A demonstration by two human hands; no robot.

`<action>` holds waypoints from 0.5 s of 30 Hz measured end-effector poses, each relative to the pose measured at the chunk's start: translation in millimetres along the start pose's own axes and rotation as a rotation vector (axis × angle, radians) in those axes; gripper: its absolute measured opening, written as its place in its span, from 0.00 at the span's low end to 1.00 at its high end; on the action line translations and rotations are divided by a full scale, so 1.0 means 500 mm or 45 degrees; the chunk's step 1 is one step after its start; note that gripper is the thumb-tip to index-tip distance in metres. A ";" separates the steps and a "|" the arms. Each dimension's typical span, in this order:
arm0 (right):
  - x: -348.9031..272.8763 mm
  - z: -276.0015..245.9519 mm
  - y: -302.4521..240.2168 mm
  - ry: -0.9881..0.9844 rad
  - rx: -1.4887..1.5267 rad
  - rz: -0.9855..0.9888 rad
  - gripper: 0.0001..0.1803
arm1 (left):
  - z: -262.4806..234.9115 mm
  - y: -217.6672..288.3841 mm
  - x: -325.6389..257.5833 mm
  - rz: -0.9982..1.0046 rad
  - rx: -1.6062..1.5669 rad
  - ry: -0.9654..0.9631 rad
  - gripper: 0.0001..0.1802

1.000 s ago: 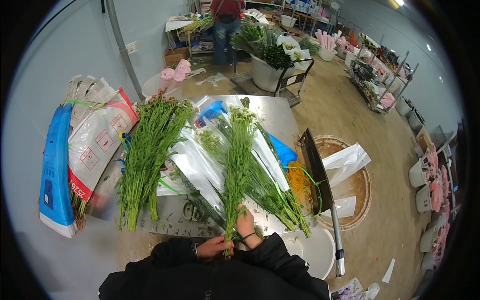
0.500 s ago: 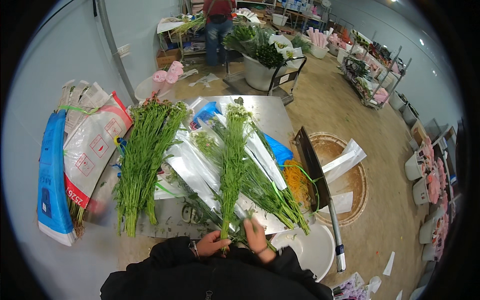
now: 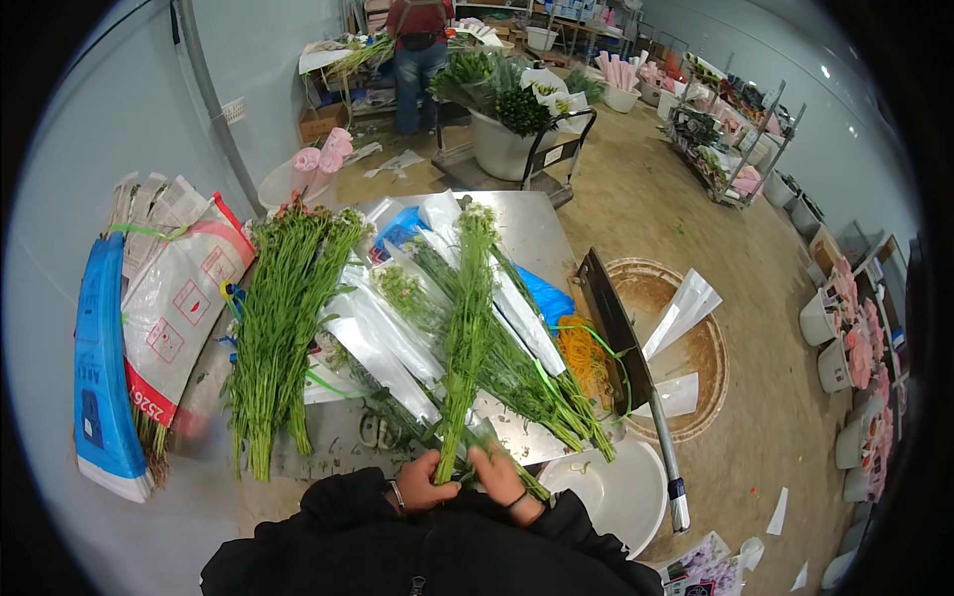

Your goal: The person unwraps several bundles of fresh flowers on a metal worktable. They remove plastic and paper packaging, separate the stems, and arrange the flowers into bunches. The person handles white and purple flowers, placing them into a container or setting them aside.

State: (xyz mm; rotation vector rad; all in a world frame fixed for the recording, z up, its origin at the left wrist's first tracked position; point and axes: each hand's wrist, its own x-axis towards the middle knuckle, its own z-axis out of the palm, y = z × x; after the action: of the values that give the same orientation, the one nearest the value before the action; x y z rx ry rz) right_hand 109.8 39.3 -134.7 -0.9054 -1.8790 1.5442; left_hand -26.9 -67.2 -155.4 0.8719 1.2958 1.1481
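Note:
A bunch of green stems with small pale flowers (image 3: 464, 338) stretches away from me over the metal table (image 3: 532, 223). My left hand (image 3: 425, 484) is wrapped around its cut ends at the near edge. Close by on the right, my right hand (image 3: 497, 475) has its fingers bent in beside the same stems; what they pinch, if anything, is hidden. Beneath the bunch lie white-sleeved flower bundles (image 3: 383, 338) and more loose green stems (image 3: 537, 382). A larger bunch of leafy stems (image 3: 278, 348) rests at the left.
Blue and white wrapped bundles (image 3: 164, 318) lean at the far left. Orange ties (image 3: 583, 353) lie by a dark upright panel (image 3: 611, 333). A white basin (image 3: 606, 487) and a round brown tub (image 3: 720, 382) stand right. Beyond are a cart (image 3: 561, 149) and a person (image 3: 417, 60).
My right hand has come down and slightly left along the stems. The top of the bunch has shifted a little. My left hand keeps its hold, and the whole view has turned slightly.

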 end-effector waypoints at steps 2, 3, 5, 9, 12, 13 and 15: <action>0.034 -0.002 0.084 -0.057 0.339 0.064 0.19 | 0.003 0.007 0.005 -0.050 0.274 -0.027 0.21; 0.052 0.004 0.082 -0.180 0.203 0.149 0.19 | 0.005 0.010 0.006 -0.075 0.409 -0.009 0.21; 0.042 0.001 0.070 -0.282 0.301 0.340 0.19 | 0.007 0.008 0.007 -0.065 0.405 -0.016 0.20; -0.001 -0.024 0.050 -0.560 -0.055 0.001 0.17 | -0.004 -0.039 0.012 0.070 0.246 0.122 0.22; -0.006 -0.043 0.003 -0.492 -0.188 0.077 0.18 | -0.001 0.029 0.003 -0.001 0.602 0.171 0.21; 0.022 -0.047 -0.017 -0.295 -0.216 0.204 0.21 | 0.003 0.037 0.002 -0.033 0.738 0.184 0.23; 0.055 -0.043 -0.015 -0.058 -0.306 0.264 0.25 | 0.019 0.061 0.001 -0.023 0.963 0.124 0.21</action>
State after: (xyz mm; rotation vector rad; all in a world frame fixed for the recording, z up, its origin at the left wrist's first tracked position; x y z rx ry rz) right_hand 107.6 73.3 -123.2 -1.2137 -2.0911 1.4861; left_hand -21.9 -57.9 -125.3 1.3493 1.8548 0.6749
